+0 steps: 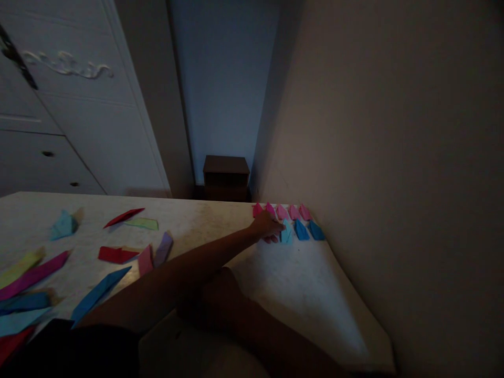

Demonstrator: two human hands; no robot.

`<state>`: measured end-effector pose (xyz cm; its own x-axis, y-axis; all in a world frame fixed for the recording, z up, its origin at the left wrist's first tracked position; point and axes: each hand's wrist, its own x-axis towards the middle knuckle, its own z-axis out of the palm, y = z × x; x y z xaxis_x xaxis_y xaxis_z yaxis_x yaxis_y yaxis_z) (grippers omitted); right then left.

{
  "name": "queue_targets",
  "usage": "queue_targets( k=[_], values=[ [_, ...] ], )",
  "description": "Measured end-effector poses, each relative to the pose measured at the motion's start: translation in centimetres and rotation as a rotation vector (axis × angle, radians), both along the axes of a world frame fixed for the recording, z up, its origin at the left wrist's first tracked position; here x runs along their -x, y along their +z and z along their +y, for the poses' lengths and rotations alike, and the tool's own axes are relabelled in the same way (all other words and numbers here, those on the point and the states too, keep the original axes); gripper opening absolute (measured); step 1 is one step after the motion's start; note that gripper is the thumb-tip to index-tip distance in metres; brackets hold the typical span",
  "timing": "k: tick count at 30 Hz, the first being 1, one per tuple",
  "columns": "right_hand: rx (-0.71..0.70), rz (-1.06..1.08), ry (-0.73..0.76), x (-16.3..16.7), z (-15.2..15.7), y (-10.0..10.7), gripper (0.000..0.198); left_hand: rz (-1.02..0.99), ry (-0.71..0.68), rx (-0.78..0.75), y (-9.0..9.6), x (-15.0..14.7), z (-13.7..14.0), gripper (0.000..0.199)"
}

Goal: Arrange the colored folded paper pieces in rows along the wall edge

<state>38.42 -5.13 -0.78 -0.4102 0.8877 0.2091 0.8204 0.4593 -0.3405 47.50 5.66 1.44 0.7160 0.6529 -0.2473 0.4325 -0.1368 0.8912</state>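
Note:
My left hand (268,227) reaches across to the far right of the white table. Its thumb and fingertips are closed at the edge of a light blue folded paper piece (287,232). Beside that piece lie two darker blue folded papers (301,231), forming a row with it. Behind them runs a row of several pink folded papers (293,212), partly covered by my hand at the left end. Below my left forearm is my right hand (214,291), near the table's front edge; its fingers are hidden in shadow.
Folded paper strips, such as a red one (118,254), a blue one (100,291) and a magenta one (35,274), lie scattered at the left. A crumpled-looking light blue paper (63,226) sits farther back. A wall (394,184) borders the table's right side; a white cabinet (90,126) stands behind.

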Motion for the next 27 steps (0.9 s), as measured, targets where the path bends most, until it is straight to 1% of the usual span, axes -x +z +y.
queue_targets(
  k=[3, 4, 5, 6, 7, 9, 10, 11, 12, 14, 17, 21, 27],
  values=[
    [-0.002, -0.011, 0.014, 0.1, 0.1, 0.1, 0.031, 0.026, -0.041, -0.005, -0.1, 0.1, 0.1, 0.024],
    [-0.016, -0.01, 0.031, 0.1, 0.1, 0.0, 0.031, 0.034, -0.048, -0.035, -0.1, 0.3, 0.0, 0.024],
    [-0.039, -0.004, 0.049, 0.1, 0.2, -0.1, 0.032, 0.042, -0.053, -0.116, -0.1, 0.6, -0.1, 0.024],
    [-0.064, 0.004, 0.06, 0.1, 0.2, -0.2, 0.032, 0.05, -0.062, -0.248, -0.1, 0.9, -0.2, 0.025],
    [-0.085, 0.009, 0.071, 0.1, 0.3, -0.3, 0.032, 0.058, -0.082, -0.419, -0.1, 1.2, -0.4, 0.029],
    [-0.111, 0.009, 0.085, 0.1, 0.3, -0.4, 0.03, 0.065, -0.165, -0.777, -0.2, 1.9, -0.7, 0.04],
    [-0.121, 0.007, 0.09, 0.1, 0.3, -0.5, 0.029, 0.067, -0.224, -0.916, -0.2, 2.2, -0.8, 0.042],
    [-0.128, 0.004, 0.093, 0.1, 0.3, -0.5, 0.028, 0.067, -0.283, -0.998, -0.2, 2.4, -0.9, 0.042],
    [-0.134, 0.002, 0.1, 0.1, 0.2, -0.5, 0.027, 0.069, -0.334, -1.044, -0.2, 2.6, -1.0, 0.041],
    [-0.139, 0.003, 0.101, 0.1, 0.2, -0.6, 0.025, 0.083, -0.396, -1.09, -0.2, 2.7, -1.1, 0.039],
    [-0.128, -0.003, 0.094, 0.1, 0.3, -0.9, 0.022, 0.12, -0.432, -1.103, -0.3, 2.4, -1.0, 0.038],
    [-0.133, 0.005, 0.094, 0.1, 0.4, -1.1, 0.023, 0.141, -0.428, -1.084, -0.6, 1.8, -0.8, 0.037],
    [-0.157, 0.026, 0.085, 0.1, 0.4, -0.9, 0.026, 0.156, -0.403, -1.052, -0.7, 1.5, -1.0, 0.04]
  ],
)
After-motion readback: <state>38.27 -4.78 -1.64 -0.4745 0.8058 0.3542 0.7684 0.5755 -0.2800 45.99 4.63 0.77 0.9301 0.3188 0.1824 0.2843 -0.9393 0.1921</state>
